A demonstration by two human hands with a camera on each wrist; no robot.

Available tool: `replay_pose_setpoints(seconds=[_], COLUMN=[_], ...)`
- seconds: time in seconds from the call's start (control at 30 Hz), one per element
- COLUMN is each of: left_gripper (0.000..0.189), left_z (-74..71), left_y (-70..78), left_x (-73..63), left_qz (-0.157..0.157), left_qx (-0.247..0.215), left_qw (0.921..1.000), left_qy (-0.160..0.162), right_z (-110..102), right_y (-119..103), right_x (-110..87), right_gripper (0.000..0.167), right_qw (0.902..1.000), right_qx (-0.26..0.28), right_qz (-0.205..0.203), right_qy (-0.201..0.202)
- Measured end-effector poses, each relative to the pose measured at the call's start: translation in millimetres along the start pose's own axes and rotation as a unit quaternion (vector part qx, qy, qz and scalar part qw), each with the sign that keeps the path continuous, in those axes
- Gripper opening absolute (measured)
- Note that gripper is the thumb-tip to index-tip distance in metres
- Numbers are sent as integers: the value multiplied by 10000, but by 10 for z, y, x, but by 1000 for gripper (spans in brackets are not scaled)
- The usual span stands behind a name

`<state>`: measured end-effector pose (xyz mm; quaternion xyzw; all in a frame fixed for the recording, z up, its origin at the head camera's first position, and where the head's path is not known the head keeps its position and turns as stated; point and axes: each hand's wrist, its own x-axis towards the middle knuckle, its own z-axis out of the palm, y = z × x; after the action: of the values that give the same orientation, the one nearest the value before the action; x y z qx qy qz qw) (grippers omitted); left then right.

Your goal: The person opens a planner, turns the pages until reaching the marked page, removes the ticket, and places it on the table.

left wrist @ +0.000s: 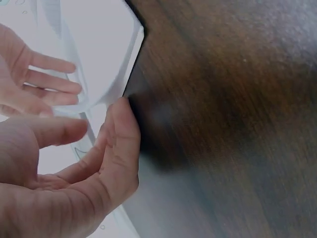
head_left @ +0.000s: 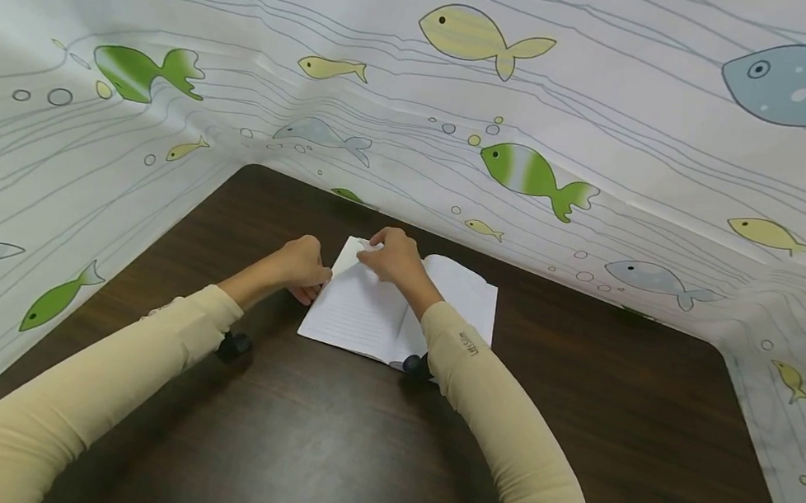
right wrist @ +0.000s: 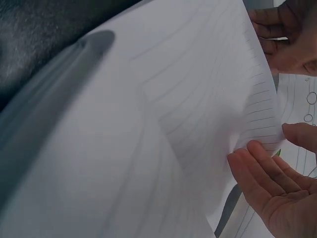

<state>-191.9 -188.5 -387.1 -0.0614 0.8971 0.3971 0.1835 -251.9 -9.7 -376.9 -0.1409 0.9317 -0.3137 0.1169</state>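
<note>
**Cream sleeves (head_left: 97, 383), two, converging on one open notebook (head_left: 366, 314)**

Sleeves enter from 7 and 5 o'clock; black wrist cameras (head_left: 238, 346), count two, one under each. Notebook lies open near centre of the head view, on one dark counter (head_left: 651, 429).

Hands: two. Left hand (head_left: 300, 269), at the notebook's 10 o'clock: grip half curved, clear gap between thumb and fingers, one fingertip against the edge, nothing clasped; presumably there to steady that side. Right hand (head_left: 397, 256), at 12 o'clock: grip nearly closed, thumb and fingers loosely pinching one lined page (right wrist: 260, 109) by its edge, likely because a thin sheet is easiest to control there.

Fish-printed screen (head_left: 646, 146) runs behind, 9 through 3 o'clock. Number of pages: cannot tell.
</note>
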Motion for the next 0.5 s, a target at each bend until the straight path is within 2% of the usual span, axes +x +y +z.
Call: replay_pose_setpoints(seconds=[0.2, 0.5], left_gripper=[34, 33], left_z=[-17, -17], left_y=[13, -29], left_x=[-1, 33], left_qz=[-160, -24], left_qx=[-76, -23], left_qw=[9998, 9998], left_qy=[-101, -186], right_z=[57, 58], right_y=[-2, 26], right_x=[15, 31], right_gripper=[38, 38], right_qw=[9998, 9995], right_qx=[-145, -218], right_qz=[-140, -225], right_qy=[-32, -60])
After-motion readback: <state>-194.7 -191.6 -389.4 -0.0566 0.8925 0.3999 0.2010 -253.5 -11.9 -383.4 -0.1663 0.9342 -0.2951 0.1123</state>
